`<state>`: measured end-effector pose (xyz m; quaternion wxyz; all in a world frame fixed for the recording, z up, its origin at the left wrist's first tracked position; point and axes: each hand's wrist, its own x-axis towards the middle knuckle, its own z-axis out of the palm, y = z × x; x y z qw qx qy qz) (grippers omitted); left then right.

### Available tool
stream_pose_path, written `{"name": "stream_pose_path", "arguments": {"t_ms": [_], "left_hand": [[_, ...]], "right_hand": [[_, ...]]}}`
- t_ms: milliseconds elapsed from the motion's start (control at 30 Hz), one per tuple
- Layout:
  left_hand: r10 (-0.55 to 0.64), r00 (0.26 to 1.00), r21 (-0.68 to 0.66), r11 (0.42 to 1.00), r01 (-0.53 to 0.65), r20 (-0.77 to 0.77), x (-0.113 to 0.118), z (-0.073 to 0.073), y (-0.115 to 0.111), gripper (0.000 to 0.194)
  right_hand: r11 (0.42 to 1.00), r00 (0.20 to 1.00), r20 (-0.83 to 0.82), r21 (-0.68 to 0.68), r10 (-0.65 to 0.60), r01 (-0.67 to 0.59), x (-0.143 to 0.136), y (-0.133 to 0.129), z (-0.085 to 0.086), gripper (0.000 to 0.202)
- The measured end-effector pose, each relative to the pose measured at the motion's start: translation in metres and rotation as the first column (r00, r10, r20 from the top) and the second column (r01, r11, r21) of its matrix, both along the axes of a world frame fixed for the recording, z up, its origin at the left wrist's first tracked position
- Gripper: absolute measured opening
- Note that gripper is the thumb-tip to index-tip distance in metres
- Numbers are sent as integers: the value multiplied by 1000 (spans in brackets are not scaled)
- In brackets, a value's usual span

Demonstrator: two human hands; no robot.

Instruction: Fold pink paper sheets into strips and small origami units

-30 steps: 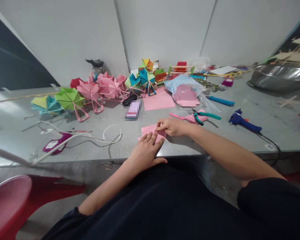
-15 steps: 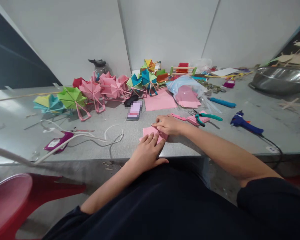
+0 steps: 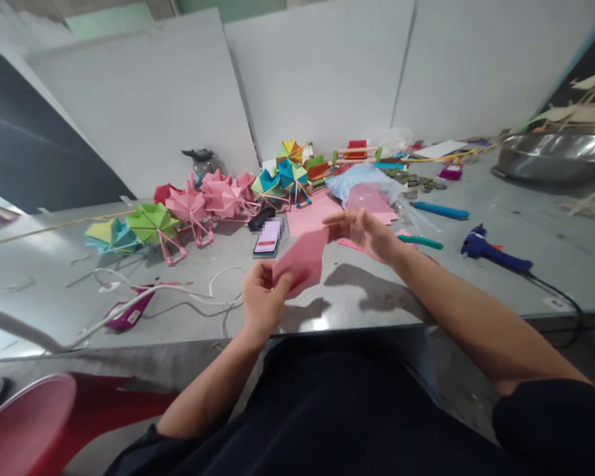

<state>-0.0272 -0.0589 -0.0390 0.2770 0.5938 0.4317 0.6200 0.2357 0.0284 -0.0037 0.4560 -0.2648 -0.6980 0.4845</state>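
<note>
A folded piece of pink paper is held up above the table, tilted. My left hand is closed on its left side, with the thumb lying across the near face. My right hand is at the paper's upper right corner, fingers stretched out and apart. Its fingertips are close to that corner; whether they touch it I cannot tell. Behind the right hand, the teal handle of the pliers shows, with the jaws hidden. A larger pink sheet lies on the table beyond the held paper.
Pink and multicoloured folded paper models stand along the back left. A phone lies near the middle. To the right are a blue glue gun, a blue-handled tool and a metal bowl. A white cable crosses the left.
The pink paper has been lifted off the table by my left hand, which was pressing it flat. My right hand has come off the folds and opened. The camera view has tilted up.
</note>
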Motion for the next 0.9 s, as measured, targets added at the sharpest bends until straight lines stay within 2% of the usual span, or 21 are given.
{"name": "stream_pose_path", "arguments": {"t_ms": [67,133,200,267,333,433,500,567,667,733,800,833,900], "left_hand": [[-16,948,-120,991,58,319,13,7,16,29],[-23,857,-154,981,119,514,27,6,26,40],[-18,805,-163,976,142,594,38,0,29,47],[-18,797,-174,973,154,604,43,-9,28,47],[-32,830,-187,969,163,557,38,-16,26,45],[-114,906,-189,960,206,408,17,-16,25,49],[-210,932,-212,937,278,297,-2,-12,23,54],[-311,938,-247,907,341,152,-18,-9,18,56],[-421,902,-244,889,387,-102,-35,-9,8,67],[-480,858,-262,865,428,-185,-42,-10,2,71],[-532,818,-304,834,461,-218,-46,-11,-2,58],[-549,800,-320,824,469,-241,-47,-11,-3,47],[-565,762,-330,819,470,-316,-47,-10,-3,26]], "right_hand": [[991,996,3,-92,94,-93,-7,-5,-3,88],[974,994,8,-197,112,-108,-19,-10,-12,97],[953,994,-30,-282,105,-109,-32,-14,-21,97],[944,998,-34,-326,46,-54,-42,-15,-29,89],[939,1000,3,-344,14,-12,-43,-12,-33,84],[936,985,153,-350,83,-25,-31,-6,-30,82],[952,943,307,-304,127,-29,-22,-4,-27,81],[979,871,474,-203,130,-36,-18,-5,-25,78],[998,767,639,-5,56,-69,-22,-12,-26,70],[983,738,674,163,-50,-83,-28,-17,-27,58],[947,721,682,298,-124,-119,-33,-22,-28,37],[934,709,696,318,-112,-164,-35,-24,-28,25],[926,672,741,247,10,-287,-37,-29,-27,8]]}}
